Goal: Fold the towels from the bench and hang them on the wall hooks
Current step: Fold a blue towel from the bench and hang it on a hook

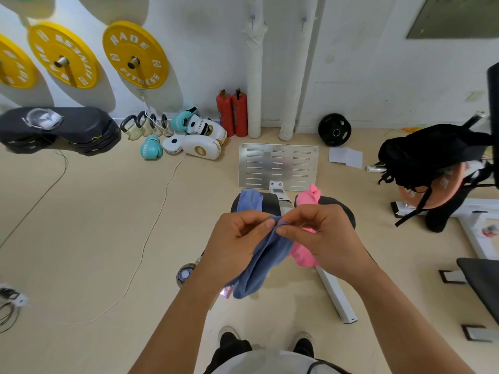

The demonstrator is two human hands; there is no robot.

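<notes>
Two hands meet over the front of the desk, and between them hangs the towel being worked. Starting at the left, the left hand [237, 238] has its thumb and forefinger closed on the top edge of the blue towel [259, 263], the other fingers curled in. The cloth drops from that pinch in a long, already doubled fold, its lower end hanging free above the floor. Just right of the pinch, touching it, the right hand [321, 236] nips the same edge with its fingers [282, 230] pressed together on the cloth, so both corners seem to be brought to one point.

Behind the hands, a second blue towel [251, 201] lies draped over the left pad of the desk [272, 202], and a pink towel [306, 201] sits bunched on the right pad, trailing down behind the right wrist. Farther up on the wall, two hooks [252, 18] stand empty.

My reading is that the folding of the first towel is under way and nothing is hung yet. Next the matched corners want a firm one-handed hold, the fold smoothed, and then a lift up to a hook well above the desk.
</notes>
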